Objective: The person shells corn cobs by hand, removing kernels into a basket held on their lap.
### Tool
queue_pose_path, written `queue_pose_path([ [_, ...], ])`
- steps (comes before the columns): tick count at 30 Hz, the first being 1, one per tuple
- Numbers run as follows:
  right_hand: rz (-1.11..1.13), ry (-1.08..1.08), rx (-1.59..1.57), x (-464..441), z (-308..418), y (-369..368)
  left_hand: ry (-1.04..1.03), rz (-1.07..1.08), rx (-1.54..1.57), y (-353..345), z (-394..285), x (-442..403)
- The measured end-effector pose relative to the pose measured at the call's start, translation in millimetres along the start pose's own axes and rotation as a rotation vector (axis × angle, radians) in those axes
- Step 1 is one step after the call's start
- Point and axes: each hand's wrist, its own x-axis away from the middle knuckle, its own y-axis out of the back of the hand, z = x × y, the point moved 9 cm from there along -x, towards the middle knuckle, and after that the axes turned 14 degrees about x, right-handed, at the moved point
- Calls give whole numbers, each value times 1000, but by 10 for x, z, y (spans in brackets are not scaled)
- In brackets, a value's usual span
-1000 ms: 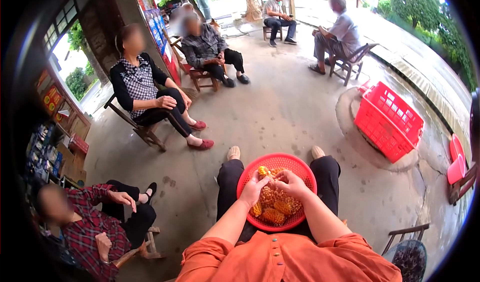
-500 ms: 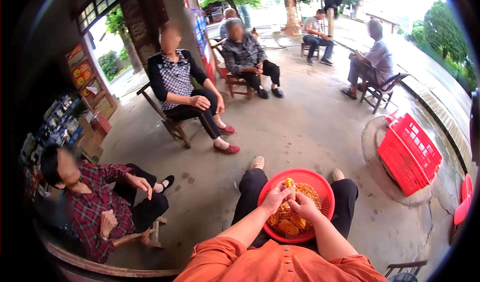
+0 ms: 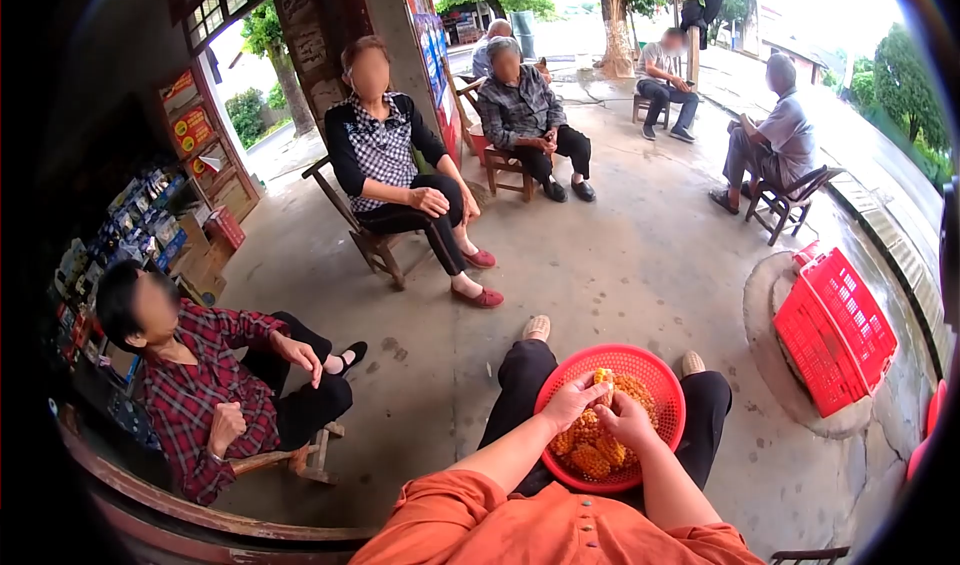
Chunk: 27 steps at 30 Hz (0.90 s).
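A red plastic basket (image 3: 668,385) rests on my lap between my knees. In it lie several corn cobs (image 3: 590,457) and loose yellow-orange kernels (image 3: 640,393). Above them, both hands are closed around one ear of corn (image 3: 603,377), held tilted upward. My left hand (image 3: 573,405) grips it from the left, with the tip of the ear showing past the fingers. My right hand (image 3: 627,420) presses against its lower right side; the fingers partly cover the ear.
A large red crate (image 3: 835,330) leans on a round concrete slab (image 3: 765,305) at right. Seated to the left are a person in a plaid shirt (image 3: 215,385) and one in a checked top (image 3: 395,170). Others sit on chairs farther back. Boxes (image 3: 195,265) line the left wall.
The whole view has shifted, so the scene sits further right and mostly a little lower. Both hands remain on the ear of corn over the basket.
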Motion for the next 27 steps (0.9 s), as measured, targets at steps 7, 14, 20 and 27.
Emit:
queue_pose_path([
  [7,48,-16,-25,13,-6,-25,38,45,-11,-35,34,-7],
  [14,32,-16,-70,-10,-68,-38,54,78,-11,52,110,-61],
  [20,108,-53,-68,42,22,-47,68,91,-44,45,94,-37],
  [27,102,-83,-143,86,105,11,38,117,-103,40,93,-33],
])
